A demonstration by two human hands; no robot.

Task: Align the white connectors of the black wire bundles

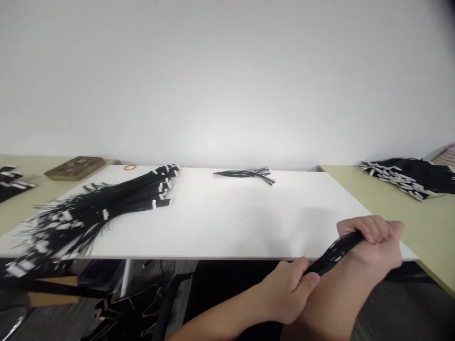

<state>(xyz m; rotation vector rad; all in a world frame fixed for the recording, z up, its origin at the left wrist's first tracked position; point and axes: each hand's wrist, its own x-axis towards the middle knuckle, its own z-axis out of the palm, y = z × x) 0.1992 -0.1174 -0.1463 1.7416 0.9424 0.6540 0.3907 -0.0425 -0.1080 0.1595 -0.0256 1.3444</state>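
Note:
A bundle of thin black wires (336, 252) stretches slantwise between my two hands, over the front edge of the white board. My left hand (289, 291) is closed around its lower left end, with the thumb along the top. Higher and to the right, my right hand (373, 239) has its fingers curled over the other end. Both ends of the bundle are hidden in the fists. A smaller bunch of loose black wires (245, 173) lies at the back of the board, away from both hands.
On the left lies a large pile of black wires (121, 196) with white ends, hanging past the front edge of the white board (213, 222). A brown block (75, 168) and an orange ring (130, 167) are behind it. Another wire pile (408, 175) sits at right.

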